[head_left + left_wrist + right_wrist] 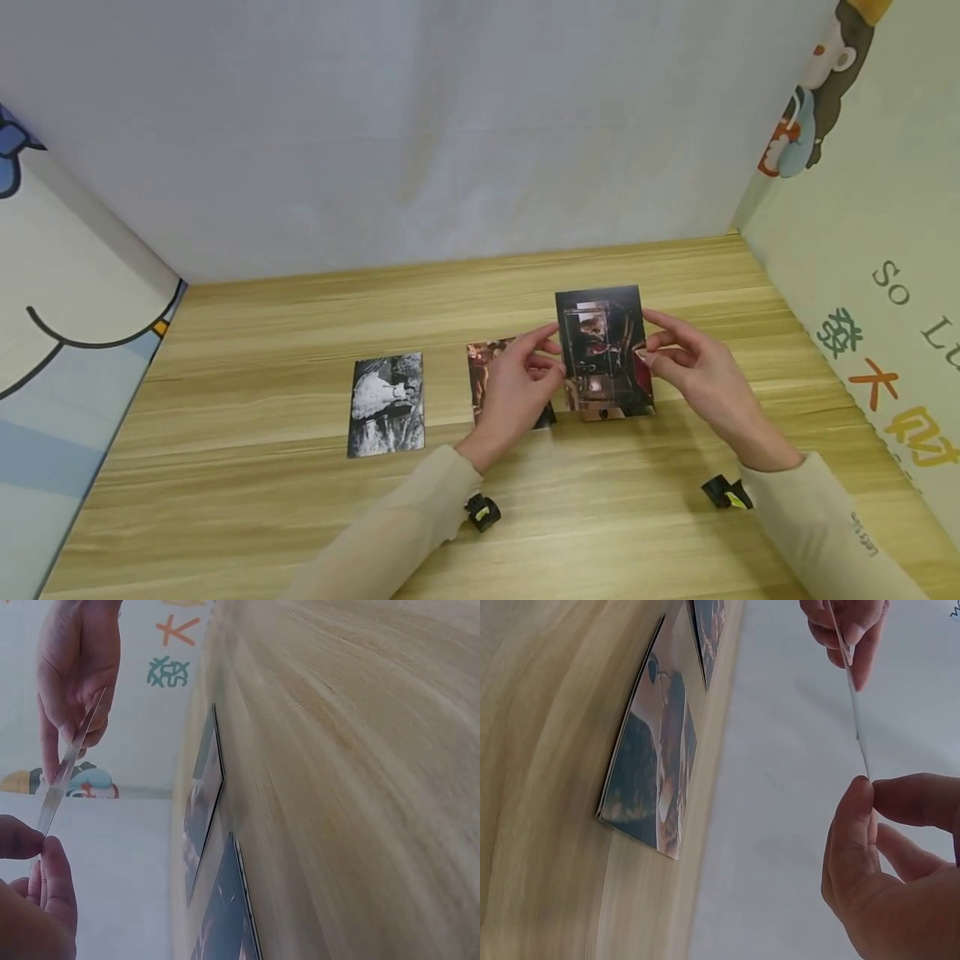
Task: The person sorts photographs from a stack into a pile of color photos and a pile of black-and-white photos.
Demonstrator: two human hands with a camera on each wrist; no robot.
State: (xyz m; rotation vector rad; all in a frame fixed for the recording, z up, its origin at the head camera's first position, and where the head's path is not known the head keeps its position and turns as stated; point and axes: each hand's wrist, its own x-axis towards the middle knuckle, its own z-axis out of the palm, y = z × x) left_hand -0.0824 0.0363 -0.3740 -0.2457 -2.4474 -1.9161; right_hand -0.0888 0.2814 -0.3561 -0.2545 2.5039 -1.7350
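Note:
A dark photo card showing an interior scene is held up above the table between both hands. My left hand pinches its left edge between thumb and fingers. Opposite it, my right hand pinches the right edge. Seen nearly edge-on in the right wrist view, the card looks thin. Beneath it lies another photo card, mostly hidden in the head view. A reddish photo card lies partly behind my left hand. Farther left, a black-and-white photo card shows a figure in a white dress.
The wood-grain table meets a pale back wall. Printed panels stand at the left and right. Black wrist devices sit by the sleeves.

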